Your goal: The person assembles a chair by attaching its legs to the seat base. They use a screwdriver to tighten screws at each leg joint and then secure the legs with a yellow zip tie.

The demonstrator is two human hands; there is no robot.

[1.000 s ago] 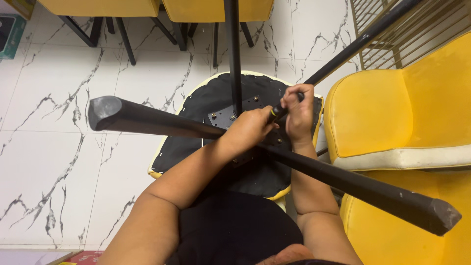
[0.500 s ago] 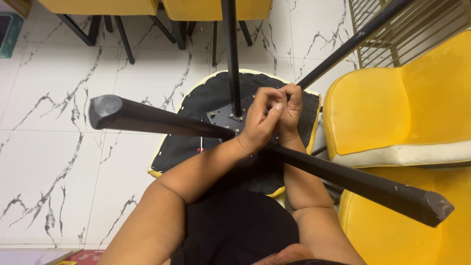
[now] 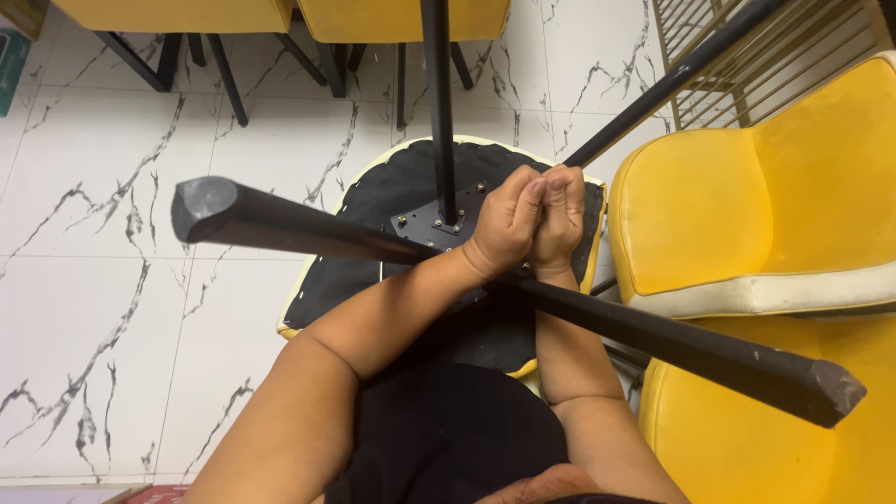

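Two bare hands, left hand [image 3: 504, 224] and right hand [image 3: 558, 219], press together in closed fists over the black underside of an upturned yellow chair [image 3: 373, 201]; whatever they grip is hidden. Black tapered chair legs [image 3: 280, 224] cross the forearms. Yellow cushioned seats [image 3: 775, 196] stand just beside, on white marble floor [image 3: 93, 308].

White marble-veined floor tiles [image 3: 112, 308], evenly lit.
Yellow chairs: two far [image 3: 168, 14], two right [image 3: 775, 215]; gold wire rack [image 3: 747, 84] far right.

Upturned chair [image 3: 373, 280] on floor [image 3: 103, 308], chairs [image 3: 775, 215] right, legs [image 3: 280, 222] up
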